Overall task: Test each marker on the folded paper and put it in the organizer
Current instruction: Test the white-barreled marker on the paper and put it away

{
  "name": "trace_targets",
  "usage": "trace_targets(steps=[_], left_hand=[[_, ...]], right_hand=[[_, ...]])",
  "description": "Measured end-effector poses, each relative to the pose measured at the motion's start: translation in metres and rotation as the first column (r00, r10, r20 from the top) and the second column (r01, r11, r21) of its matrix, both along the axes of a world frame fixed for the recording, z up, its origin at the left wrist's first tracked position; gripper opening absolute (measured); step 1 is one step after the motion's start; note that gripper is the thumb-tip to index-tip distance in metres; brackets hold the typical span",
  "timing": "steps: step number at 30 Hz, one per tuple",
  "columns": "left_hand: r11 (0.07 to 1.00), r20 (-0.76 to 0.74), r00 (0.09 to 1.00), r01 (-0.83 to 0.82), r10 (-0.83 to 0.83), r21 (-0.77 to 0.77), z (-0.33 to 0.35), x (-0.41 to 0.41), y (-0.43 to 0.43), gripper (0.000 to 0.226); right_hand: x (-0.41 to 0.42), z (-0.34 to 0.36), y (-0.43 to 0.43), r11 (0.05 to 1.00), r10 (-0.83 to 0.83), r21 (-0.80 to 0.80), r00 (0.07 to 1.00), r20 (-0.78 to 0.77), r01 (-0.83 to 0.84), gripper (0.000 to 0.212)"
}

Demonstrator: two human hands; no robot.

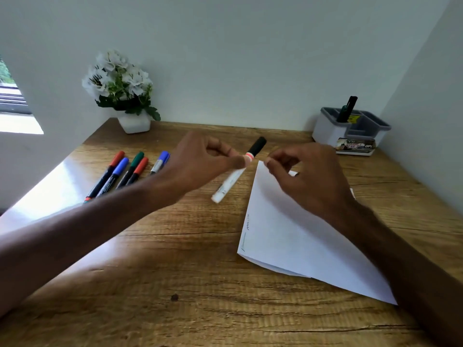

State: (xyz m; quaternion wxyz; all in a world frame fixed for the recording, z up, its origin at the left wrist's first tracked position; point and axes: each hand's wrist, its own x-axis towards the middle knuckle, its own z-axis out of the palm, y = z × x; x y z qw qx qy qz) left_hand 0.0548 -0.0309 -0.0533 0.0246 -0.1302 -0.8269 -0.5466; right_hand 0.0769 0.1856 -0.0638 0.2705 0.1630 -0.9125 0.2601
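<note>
One wooden table fills the view. A folded white paper lies on it toward four o'clock, with a small scribble by its left edge. A white pot of white flowers stands at eleven o'clock. A grey-and-white organizer sits in the corner at two o'clock, with one dark marker standing tilted in a rear compartment. Five capped markers lie side by side at ten o'clock: red, blue, green, red, blue. Above the table's middle the left hand pinches a white marker just below its black cap, which points to one o'clock. The right hand hovers over the paper's far corner, fingers curled, thumb and forefinger close together near the cap; whether they touch the paper cannot be told.
</note>
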Motion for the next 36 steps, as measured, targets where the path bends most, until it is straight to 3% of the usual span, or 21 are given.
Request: trace_targets(steps=[2,5,10,14,17,19,21,23,27,32,36], left_hand=[[0.993,0.082,0.996,0.02,-0.029,0.116,0.003,0.003,0.004,0.02],[0.976,0.186,0.98,0.031,-0.072,0.215,-0.002,0.004,0.008,0.027],[0.917,0.235,0.947,0.12,-0.221,0.381,-0.009,0.01,0.017,0.031],[0.959,0.055,0.987,0.131,-0.149,0.251,-0.006,0.02,0.021,0.019],[0.987,-0.087,0.995,0.062,-0.05,0.15,-0.009,0.02,0.019,0.015],[0.999,-0.207,0.978,-0.021,0.03,0.045,-0.015,0.015,0.016,0.016],[0.997,-0.346,0.937,-0.06,0.04,-0.048,-0.018,0.01,0.013,0.025],[0.99,-0.453,0.891,-0.039,-0.028,-0.138,-0.016,0.008,0.01,0.035],[0.944,-0.582,0.789,-0.007,-0.198,-0.33,-0.013,0.007,0.008,0.032],[0.93,-0.634,0.724,0.029,-0.272,-0.367,-0.013,0.008,0.01,0.01],[0.903,-0.628,0.694,0.074,-0.351,-0.423,-0.011,0.007,0.008,0.012]], right_hand=[[0.002,0.004,0.0,0.965,0.052,-0.262,0.992,0.116,-0.02,0.019],[0.005,0.011,-0.002,0.822,0.256,-0.566,0.925,0.28,-0.056,0.021],[0.008,0.014,-0.004,0.659,0.396,-0.751,0.864,0.31,-0.033,0.022],[0.009,0.019,-0.002,0.538,0.403,-0.843,0.877,0.26,0.002,0.018],[0.009,0.02,0.002,0.681,0.277,-0.731,0.937,0.213,-0.036,0.012],[0.009,0.018,0.005,0.857,0.182,-0.508,0.973,0.139,-0.087,0.012],[0.009,0.016,0.006,0.972,0.122,-0.21,0.99,0.064,-0.106,0.02],[0.01,0.014,0.005,0.993,0.119,-0.027,0.993,0.013,-0.118,0.021],[0.009,0.012,0.007,0.981,0.173,0.108,0.981,-0.084,-0.163,0.026],[0.007,0.011,0.011,0.971,0.156,0.2,0.981,-0.113,-0.132,0.035],[0.007,0.011,0.013,0.954,0.142,0.28,0.983,-0.12,-0.103,0.043]])
